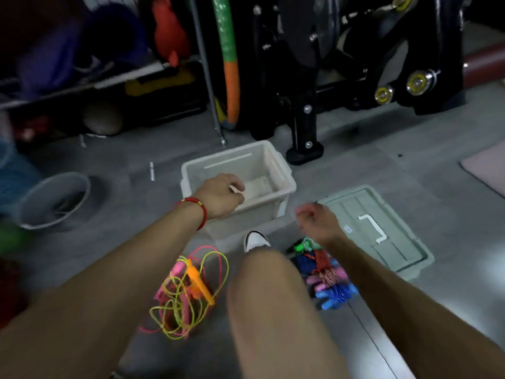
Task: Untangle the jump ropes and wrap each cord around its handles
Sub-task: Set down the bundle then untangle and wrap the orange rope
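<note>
left hand (221, 193) over bin (281, 173) (fingers curled), right hand (314, 217) blurred

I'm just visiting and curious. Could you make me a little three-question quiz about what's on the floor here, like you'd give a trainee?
1. True or false: the pale lid is fitted on the white bin.
2. Which colours show in the loose tangle of ropes near the left arm? A) pink, yellow, orange B) black and white C) grey only
3. Fill in: the left hand reaches over the ____.

Key
1. False: the lid lies flat on the floor beside the bin.
2. A
3. white bin. The right hand is beside the bin, above the wrapped ropes, too blurred to judge.
</note>
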